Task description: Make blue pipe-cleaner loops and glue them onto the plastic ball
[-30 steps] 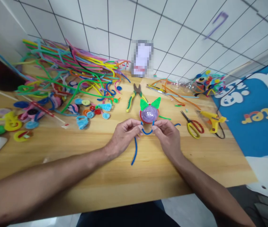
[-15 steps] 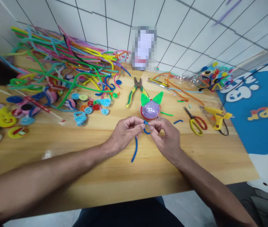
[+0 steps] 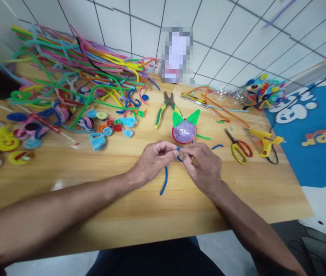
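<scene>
Between the fingertips of my left hand (image 3: 154,161) and my right hand (image 3: 204,166) is a short blue pipe cleaner (image 3: 179,158), bent into a small loop whose ends meet at my pinched fingers. Both hands are closed on it, and much of it is hidden behind them. A loose blue pipe cleaner piece (image 3: 164,180) lies just below my left hand. Right behind my hands sits a purple domed ornament (image 3: 183,131) with a red rim and two green leaf-shaped ears. Another bent blue piece (image 3: 217,146) rests to the right of my right hand.
Pliers (image 3: 164,109) lie behind the ornament. Scissors (image 3: 237,147) and a yellow glue gun (image 3: 265,142) are at the right. A heap of colourful pipe cleaners (image 3: 94,63) and several coiled pieces fill the left. A blurred phone (image 3: 177,53) leans on the tiled wall.
The blue pipe cleaner went from an open U held at both ends to a closed loop, its ends brought together. My right hand moved in against my left fingertips.
</scene>
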